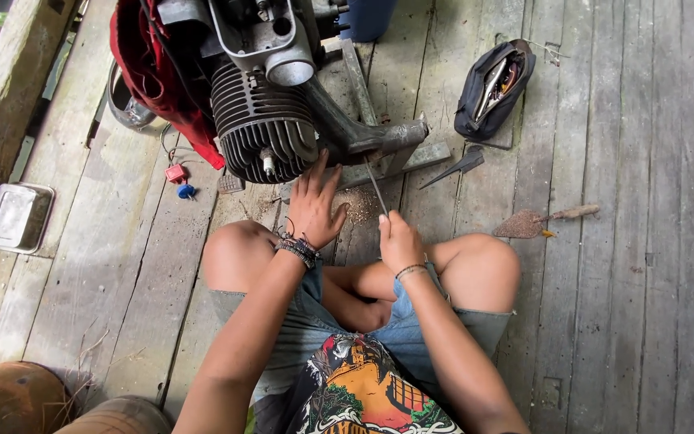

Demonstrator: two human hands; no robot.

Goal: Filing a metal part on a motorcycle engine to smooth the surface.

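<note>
Left hand: my left hand [312, 210] lies flat with the fingers spread, its grip wide open and holding nothing; the fingertips touch the underside of the finned engine cylinder [263, 128].
Right hand: my right hand [399, 243] is closed, its grip tight around the lower end of a thin metal rod [375, 186].
Rod position: I see it between my knees and the engine, over a small heap of rusty dust [357, 205] on the plank floor [644, 305].
Rod axis: its long axis runs from my fist up and slightly left, the far tip pointing at the grey exhaust pipe [359, 135]; whether the tip touches the pipe I cannot tell.
Engine: it stands on a metal frame [411, 159], with a red cloth [154, 76] hanging down its left side.
Around: a black tool pouch [493, 87] lies open to the right, a dark wedge-shaped piece [453, 169] near it, and a rusty trowel [541, 221] beside my right knee.
Far left: a square metal tin [16, 217] sits by the wooden beam, and small red and blue parts [180, 181] lie near the engine.
</note>
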